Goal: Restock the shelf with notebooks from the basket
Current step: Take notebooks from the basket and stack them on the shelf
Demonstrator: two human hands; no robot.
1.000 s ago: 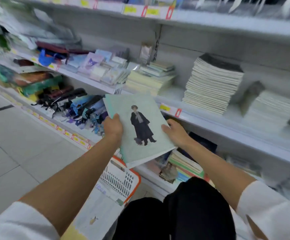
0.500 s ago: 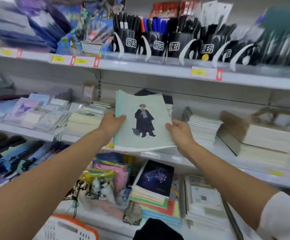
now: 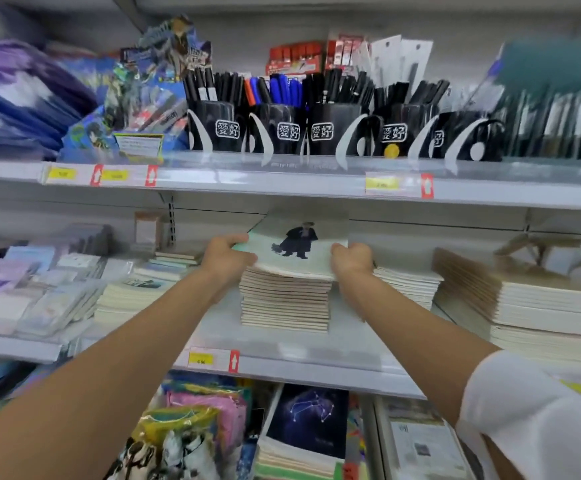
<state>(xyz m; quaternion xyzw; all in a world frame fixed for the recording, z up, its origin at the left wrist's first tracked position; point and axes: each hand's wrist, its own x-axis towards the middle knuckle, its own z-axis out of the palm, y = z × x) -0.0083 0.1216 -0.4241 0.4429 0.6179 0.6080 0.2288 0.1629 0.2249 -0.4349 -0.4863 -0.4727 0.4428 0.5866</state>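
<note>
A pale green notebook [image 3: 296,249] with a dark-coated figure on its cover lies flat on top of a stack of notebooks [image 3: 285,303] on the middle shelf [image 3: 317,362]. My left hand [image 3: 225,258] grips the notebook's left edge with curled fingers. My right hand [image 3: 351,259] grips its right edge the same way. The basket is out of view.
More notebook stacks sit to the right [image 3: 524,306] and left [image 3: 133,292] on the same shelf. Black pen cups [image 3: 282,129] line the shelf above, close over the stack. Below, a dark constellation notebook [image 3: 308,420] tops another pile.
Both hands carried the green notebook up from near the basket, forward to the middle shelf, and laid it flat on the stack. The view rose from the floor to the shelves.
</note>
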